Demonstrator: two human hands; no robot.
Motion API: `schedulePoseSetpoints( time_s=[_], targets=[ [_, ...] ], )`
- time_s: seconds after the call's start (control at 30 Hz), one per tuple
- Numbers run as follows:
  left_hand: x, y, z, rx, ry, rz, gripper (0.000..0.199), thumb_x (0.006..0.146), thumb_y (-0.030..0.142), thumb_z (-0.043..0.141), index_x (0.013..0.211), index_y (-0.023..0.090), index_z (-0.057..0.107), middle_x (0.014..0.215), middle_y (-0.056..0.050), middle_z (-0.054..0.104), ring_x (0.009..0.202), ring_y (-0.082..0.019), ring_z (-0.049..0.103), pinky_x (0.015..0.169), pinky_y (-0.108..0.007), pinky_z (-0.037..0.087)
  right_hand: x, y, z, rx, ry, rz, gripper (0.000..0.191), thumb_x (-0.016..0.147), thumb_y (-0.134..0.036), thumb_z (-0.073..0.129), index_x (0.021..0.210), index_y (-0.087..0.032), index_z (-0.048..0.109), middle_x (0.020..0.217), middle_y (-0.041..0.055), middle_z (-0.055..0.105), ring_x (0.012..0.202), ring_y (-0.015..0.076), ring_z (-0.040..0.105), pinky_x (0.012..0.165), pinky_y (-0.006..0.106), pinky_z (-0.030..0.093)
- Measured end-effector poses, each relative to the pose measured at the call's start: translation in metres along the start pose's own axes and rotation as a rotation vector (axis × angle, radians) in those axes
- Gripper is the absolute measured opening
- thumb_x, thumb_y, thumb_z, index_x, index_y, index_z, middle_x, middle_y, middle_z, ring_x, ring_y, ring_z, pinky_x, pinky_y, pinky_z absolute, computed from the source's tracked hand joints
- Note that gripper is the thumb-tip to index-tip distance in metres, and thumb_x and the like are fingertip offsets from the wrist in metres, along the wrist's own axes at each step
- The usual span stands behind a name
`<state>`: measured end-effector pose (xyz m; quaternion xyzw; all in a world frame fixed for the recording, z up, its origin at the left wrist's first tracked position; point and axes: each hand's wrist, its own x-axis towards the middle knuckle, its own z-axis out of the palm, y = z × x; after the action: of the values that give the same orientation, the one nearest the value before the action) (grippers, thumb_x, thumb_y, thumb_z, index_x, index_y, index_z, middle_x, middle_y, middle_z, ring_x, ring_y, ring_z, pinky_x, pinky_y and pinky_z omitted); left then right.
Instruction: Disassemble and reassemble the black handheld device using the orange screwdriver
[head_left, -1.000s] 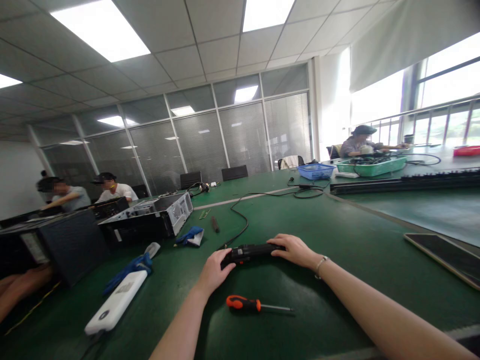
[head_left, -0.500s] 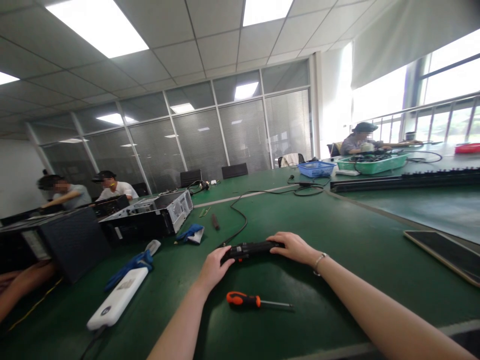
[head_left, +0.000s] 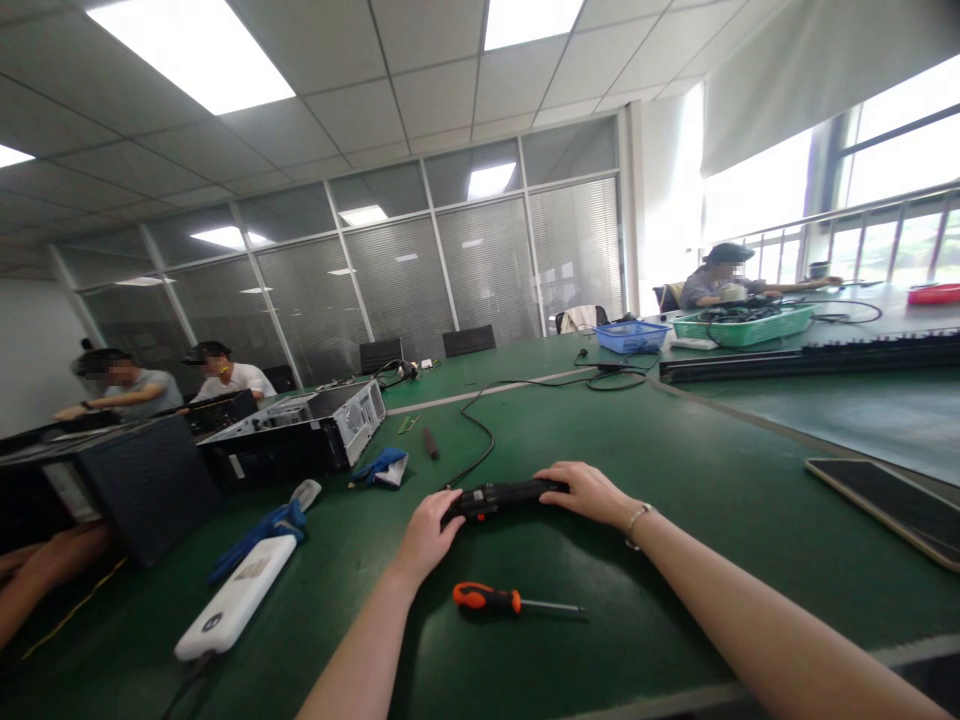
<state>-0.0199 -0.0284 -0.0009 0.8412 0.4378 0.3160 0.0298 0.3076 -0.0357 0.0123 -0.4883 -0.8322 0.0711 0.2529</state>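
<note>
A long black tool (head_left: 499, 497) with a small red part lies across the green table (head_left: 630, 640). My left hand (head_left: 429, 532) is closed around its left end, thumb on the near side. At the other end, my right hand (head_left: 589, 495) grips the tool, with a bracelet on the wrist. Between my forearms, a screwdriver (head_left: 487, 599) with an orange and black handle lies flat, its shaft pointing right. A black cable runs from near the tool's left end toward the back of the table.
To the left are a white power strip (head_left: 236, 598), blue gloves (head_left: 384, 467), an open computer case (head_left: 292, 440) and a person's arm (head_left: 56, 565). A phone (head_left: 889, 503) lies right. Blue (head_left: 631, 337) and green (head_left: 742, 327) baskets stand farther back, near a seated person (head_left: 724, 278).
At the far left, a seated person's arm has shifted to the left. My hands and the black tool look unchanged.
</note>
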Motion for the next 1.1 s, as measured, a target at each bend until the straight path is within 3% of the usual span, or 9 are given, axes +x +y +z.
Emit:
schedulePoseSetpoints(
  time_s=[0.17, 0.37, 0.6, 0.77, 0.93, 1.1],
  targets=[
    [0.0, -0.002, 0.0, 0.024, 0.075, 0.007, 0.037, 0.083, 0.021, 0.06, 0.12, 0.021, 0.061, 0.124, -0.008, 0.062, 0.117, -0.024, 0.056, 0.104, -0.043, 0.043, 0.004, 0.019, 0.004, -0.086, 0.059, 0.103, 0.043, 0.084, -0.054, 0.052, 0.118, -0.03, 0.064, 0.108, 0.0034, 0.068, 0.094, 0.0206, 0.062, 0.084, 0.029, 0.046],
    [-0.002, 0.002, -0.003, 0.025, 0.037, -0.011, 0.035, 0.085, 0.024, 0.058, 0.12, 0.022, 0.061, 0.124, -0.007, 0.062, 0.116, -0.024, 0.057, 0.103, -0.043, 0.044, -0.003, 0.063, -0.001, -0.201, 0.156, 0.326, 0.044, 0.085, -0.055, 0.049, 0.118, -0.03, 0.064, 0.104, 0.0053, 0.068, 0.092, 0.0219, 0.063, 0.079, 0.029, 0.045],
    [-0.005, 0.002, -0.003, -0.045, -0.111, -0.006, 0.032, 0.086, 0.025, 0.055, 0.118, 0.024, 0.063, 0.12, -0.007, 0.064, 0.111, -0.023, 0.06, 0.101, -0.04, 0.046, -0.042, 0.127, -0.038, -0.386, 0.266, 0.702, 0.05, 0.086, -0.057, 0.042, 0.115, -0.025, 0.066, 0.101, 0.013, 0.068, 0.088, 0.0288, 0.064, 0.068, 0.036, 0.047],
    [-0.005, 0.004, -0.005, -0.066, -0.13, -0.015, 0.034, 0.086, 0.028, 0.055, 0.118, 0.023, 0.063, 0.12, -0.007, 0.065, 0.111, -0.023, 0.06, 0.1, -0.039, 0.045, -0.081, 0.171, -0.068, -0.461, 0.319, 0.881, 0.051, 0.084, -0.057, 0.039, 0.1, -0.02, 0.07, 0.097, 0.0171, 0.068, 0.085, 0.0335, 0.065, 0.06, 0.039, 0.048],
    [-0.005, 0.003, -0.006, -0.069, -0.133, -0.023, 0.031, 0.087, 0.029, 0.055, 0.115, 0.024, 0.066, 0.116, -0.006, 0.066, 0.109, -0.023, 0.06, 0.099, -0.038, 0.046, -0.105, 0.214, -0.081, -0.479, 0.383, 1.011, 0.049, 0.079, -0.058, 0.043, 0.084, -0.017, 0.07, 0.089, 0.0182, 0.068, 0.081, 0.0354, 0.064, 0.06, 0.044, 0.048],
    [-0.005, 0.003, -0.005, -0.066, -0.128, -0.017, 0.029, 0.086, 0.028, 0.056, 0.113, 0.023, 0.067, 0.115, -0.007, 0.067, 0.107, -0.023, 0.061, 0.098, -0.038, 0.046, -0.11, 0.231, -0.082, -0.522, 0.4, 1.044, 0.047, 0.078, -0.056, 0.046, 0.083, -0.015, 0.069, 0.091, 0.02, 0.066, 0.086, 0.0374, 0.063, 0.067, 0.05, 0.046]
  ],
)
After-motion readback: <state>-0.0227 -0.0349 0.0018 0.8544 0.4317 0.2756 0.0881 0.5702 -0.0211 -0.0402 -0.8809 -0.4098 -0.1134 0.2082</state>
